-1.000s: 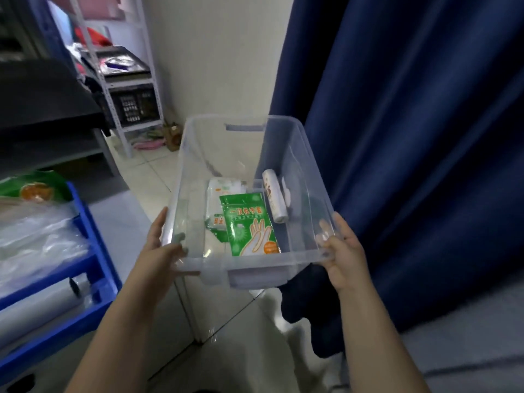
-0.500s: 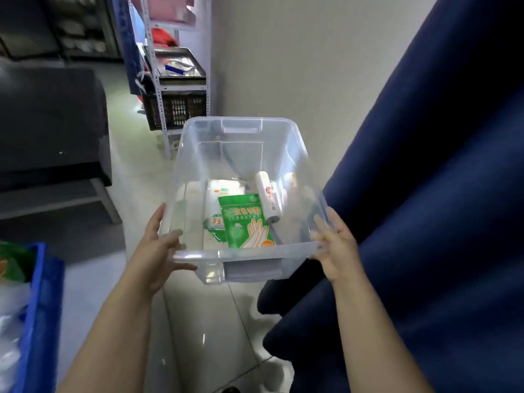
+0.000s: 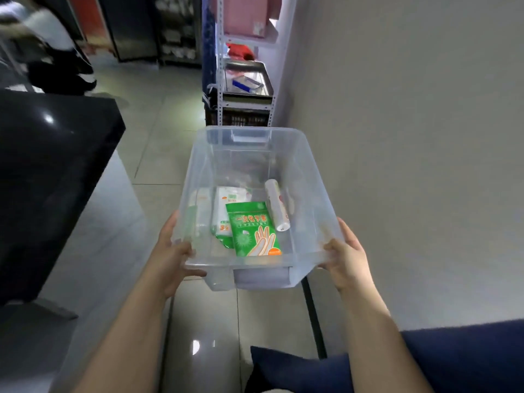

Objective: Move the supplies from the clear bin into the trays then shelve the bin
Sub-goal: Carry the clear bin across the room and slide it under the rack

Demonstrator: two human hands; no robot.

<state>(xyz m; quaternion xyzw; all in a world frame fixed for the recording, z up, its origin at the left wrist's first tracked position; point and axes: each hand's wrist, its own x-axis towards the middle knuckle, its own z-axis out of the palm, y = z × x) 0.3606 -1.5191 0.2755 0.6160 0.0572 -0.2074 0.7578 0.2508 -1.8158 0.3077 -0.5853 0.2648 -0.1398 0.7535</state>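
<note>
I hold a clear plastic bin (image 3: 314,177) in the air in front of me, above the tiled floor. My left hand (image 3: 170,255) grips its near left corner and my right hand (image 3: 347,258) grips its near right corner. Inside lie a green packet of disposable gloves (image 3: 252,229), a white packet (image 3: 226,207) partly under it, and a white roll (image 3: 277,205) along the right side. No trays are in view.
A metal shelf rack (image 3: 243,78) stands ahead against the wall, holding a metal tray, a black crate and pink boxes. A black table (image 3: 48,171) is at my left. The pale wall runs along my right, dark blue cloth (image 3: 425,361) low right.
The view has swung to the right and forward with the bin. The blue trays at the left and the blue curtain have slid out of sight; the shelf rack is now closer.
</note>
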